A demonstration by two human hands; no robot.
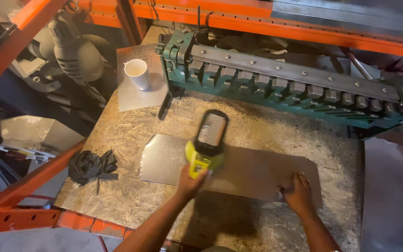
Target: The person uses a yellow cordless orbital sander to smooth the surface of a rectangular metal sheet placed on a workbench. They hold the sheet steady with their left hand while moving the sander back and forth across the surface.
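Near edge, my hands: I've got the left hand (190, 183) wrapped shut around the handle of a yellow-and-black power tool (207, 142), and the right hand (298, 191) spread flat, fingers apart, pressing on the metal sheet (253, 170).
Sheet position: it lies flat on the chipboard bench (131, 200), middle of the top, long side running left to right, near-right corner under my right palm.
Sheet handling: I judge it thin and light, stiff enough to stay flat but ready to flex, slick-faced, with edges likely sharp; best held by pressing flat on its face or pinching a long edge.
Sheet look: dull grey, bare, faintly reflective, far-right corner clipped.
Tool: blurred, standing upright over the sheet's left half.
Left side: black gloves (92, 165) crumpled on the bench.
Far: white cup (137, 73) on a smaller sheet, and a green bending brake (295, 88) across the back.
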